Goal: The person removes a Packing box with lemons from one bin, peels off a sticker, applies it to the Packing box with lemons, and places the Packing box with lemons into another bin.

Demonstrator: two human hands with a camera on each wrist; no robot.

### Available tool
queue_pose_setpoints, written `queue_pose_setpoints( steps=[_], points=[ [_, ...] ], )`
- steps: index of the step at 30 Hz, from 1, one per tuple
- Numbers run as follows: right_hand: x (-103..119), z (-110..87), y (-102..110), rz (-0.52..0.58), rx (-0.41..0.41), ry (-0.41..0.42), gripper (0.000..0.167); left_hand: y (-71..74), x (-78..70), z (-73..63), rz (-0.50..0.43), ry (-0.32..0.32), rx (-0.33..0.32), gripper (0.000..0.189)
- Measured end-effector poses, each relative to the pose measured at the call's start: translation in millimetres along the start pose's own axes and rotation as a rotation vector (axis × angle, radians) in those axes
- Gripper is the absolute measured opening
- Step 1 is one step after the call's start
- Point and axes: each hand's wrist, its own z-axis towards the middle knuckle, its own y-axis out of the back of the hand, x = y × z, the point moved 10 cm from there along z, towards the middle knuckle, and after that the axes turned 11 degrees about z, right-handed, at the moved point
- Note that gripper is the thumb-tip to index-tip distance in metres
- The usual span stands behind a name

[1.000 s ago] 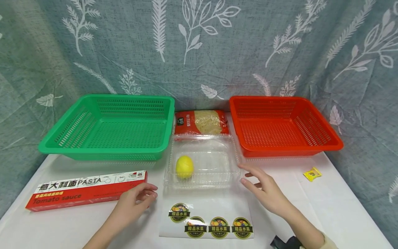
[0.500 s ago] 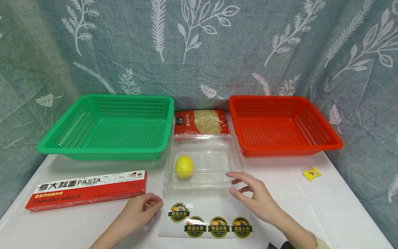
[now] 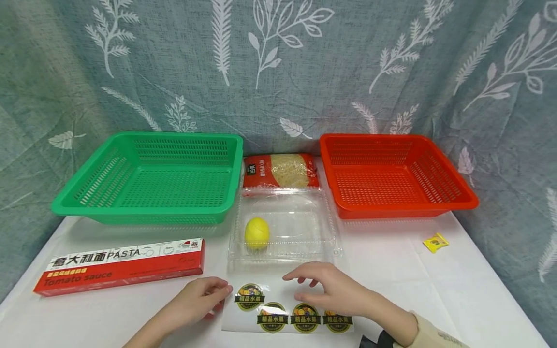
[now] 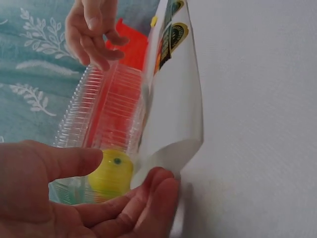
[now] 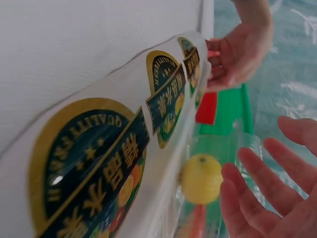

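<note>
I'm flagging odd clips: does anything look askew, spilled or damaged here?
Nothing looks spilled or damaged. Slightly odd: the sticker sheet isn't lying flat; in the left wrist view, its edge curls beside the left hand.

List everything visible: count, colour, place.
Green basket: one, green, back left.
Red basket: one, red, back right.
Bag: one, red, between baskets.
Container: one, clear, centre.
Fruit: one, yellow, in container.
Pasta box: one, red-white, left.
Sheet: one, white, front centre.
Stickers: four, black-gold, on sheet.
Packet: one, yellow, right.
Table: one, white, underneath.
Curtain: one, teal, behind.
Black item: one, black, by sleeve.
Sleeve: one, beige, right.
Left hand: one, by sheet.
Right hand: one, over sheet.
</note>
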Motion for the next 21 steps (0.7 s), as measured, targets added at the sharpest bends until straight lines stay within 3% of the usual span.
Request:
queue_pose_setpoints(
  steps=[6, 13, 21],
  points=[
    [-5, 13.9, -18, -0.055, 0.105, -0.019, 0.034, -3.8, 6.6, 6.6, -0.141, 0.043, 0.062, 0.031],
    [-5, 27.4, -30, -0.104, 0.155, -0.012, 0.035, -11.0, 17.3, 14.2, -0.259, 0.117, 0.134, 0.035],
    [0, 39.2, -41, -0.086, 0.200, -0.008, 0.037, -17.6, 20.0, 15.6, -0.349, 0.166, 0.200, 0.040]
  ],
)
